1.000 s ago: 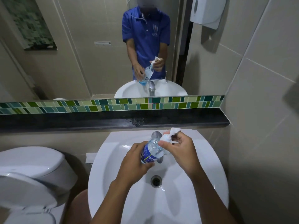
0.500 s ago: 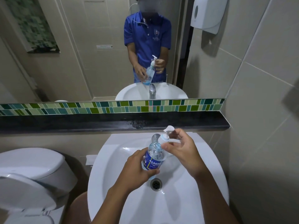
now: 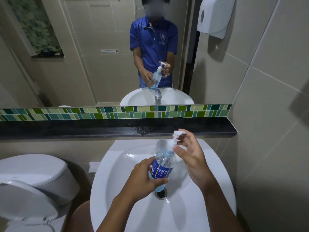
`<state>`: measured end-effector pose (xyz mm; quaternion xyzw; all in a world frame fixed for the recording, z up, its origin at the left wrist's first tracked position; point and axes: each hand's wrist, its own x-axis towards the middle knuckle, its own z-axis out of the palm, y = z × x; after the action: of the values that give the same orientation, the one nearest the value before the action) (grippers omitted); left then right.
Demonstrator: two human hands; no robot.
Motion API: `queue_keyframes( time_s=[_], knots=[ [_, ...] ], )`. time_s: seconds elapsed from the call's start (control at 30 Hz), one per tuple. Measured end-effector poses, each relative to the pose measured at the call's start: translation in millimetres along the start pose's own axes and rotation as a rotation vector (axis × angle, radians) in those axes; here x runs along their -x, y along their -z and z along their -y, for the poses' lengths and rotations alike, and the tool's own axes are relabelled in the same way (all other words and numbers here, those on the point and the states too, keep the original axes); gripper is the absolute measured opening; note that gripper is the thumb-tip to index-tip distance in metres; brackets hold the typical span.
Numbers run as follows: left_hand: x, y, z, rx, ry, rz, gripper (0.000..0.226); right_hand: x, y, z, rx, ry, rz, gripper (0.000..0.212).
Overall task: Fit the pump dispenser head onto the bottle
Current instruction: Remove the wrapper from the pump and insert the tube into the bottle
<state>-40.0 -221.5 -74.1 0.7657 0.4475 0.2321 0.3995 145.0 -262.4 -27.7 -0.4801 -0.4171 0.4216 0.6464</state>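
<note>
Head view, above a white wash basin [image 3: 117, 164]. The left hand [image 3: 142, 178] wraps the lower body of a clear gel bottle [image 3: 164, 160], fingers closed around the blue label, and holds it over the basin bowl, just up from the drain [image 3: 161, 193], with the neck tilted toward one o'clock. A likely reason for this placement is that any spilled gel would fall into the basin. The white pump dispenser head [image 3: 175, 138] sits on the bottle neck, its nozzle pointing toward two o'clock. The right hand [image 3: 192, 156] stands at three o'clock of the pump collar, fingers half spread; the thumb tip lies against or just beside the collar, and whether it presses there cannot be told. The hand holds nothing else. This pose suits twisting the collar tight while the left hand keeps the bottle from turning. The pump appears seated; whether its thread is fully home is not visible.

Legible writing: the label reads "ALSOFF" in white capitals, with "GEL" beneath; the smaller lines are too fine to read. The mirror [image 3: 83, 64] at twelve o'clock repeats the grip from the front. A paper dispenser [image 3: 214, 15] hangs on the wall at one o'clock.
</note>
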Motion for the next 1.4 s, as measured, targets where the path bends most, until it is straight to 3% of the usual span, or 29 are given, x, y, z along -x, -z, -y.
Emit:
queue_keyframes(
  time_s=[0.03,0.13,0.2,0.27,0.37,0.43,0.5,0.63,0.77,0.87,0.93,1.1,1.23,1.4],
  knots=[
    [0,-1,0,-0.006,-0.006,0.001,0.059,0,0,-1,-0.033,-0.015,0.05,0.048],
    [1,-4,-1,-0.028,-0.024,0.03,0.066,1,-1,1,0.021,-0.025,-0.021,0.049],
    [1,-5,-1,-0.007,-0.019,0.029,0.067,2,1,1,-0.053,-0.068,0.103,0.056],
    [1,-5,-1,0.008,-0.013,0.017,0.068,3,3,-1,-0.014,-0.09,0.17,0.049],
    [0,-4,-1,-0.01,-0.013,0.016,0.067,0,4,1,0.179,-0.07,-0.013,0.052],
    [0,-4,-1,-0.006,-0.014,0.019,0.066,1,5,2,0.09,-0.069,0.073,0.052],
    [1,-4,-1,0.0,-0.009,0.023,0.068,3,6,4,0.061,-0.075,0.135,0.038],
    [4,-4,1,0.0,-0.009,0.027,0.07,0,4,2,0.174,-0.059,-0.002,0.032],
    [2,-3,-2,0.03,-0.015,0.032,0.068,4,5,4,0.075,-0.113,0.223,0.036],
    [3,-4,-1,0.047,-0.011,0.022,0.068,3,-3,3,0.196,-0.063,0.088,0.024],
    [5,-6,1,0.058,0.002,0.005,0.068,1,-12,1,0.306,-0.066,-0.038,0.027],
    [4,-2,0,0.035,-0.014,0.009,0.069,3,-8,8,0.069,-0.079,0.185,0.033],
    [7,-3,0,0.021,-0.008,0.005,0.07,0,-9,10,0.215,-0.062,0.021,0.025],
    [6,-5,-1,0.027,-0.014,0.011,0.071,4,-1,13,0.144,-0.097,0.209,0.035]
  ],
)
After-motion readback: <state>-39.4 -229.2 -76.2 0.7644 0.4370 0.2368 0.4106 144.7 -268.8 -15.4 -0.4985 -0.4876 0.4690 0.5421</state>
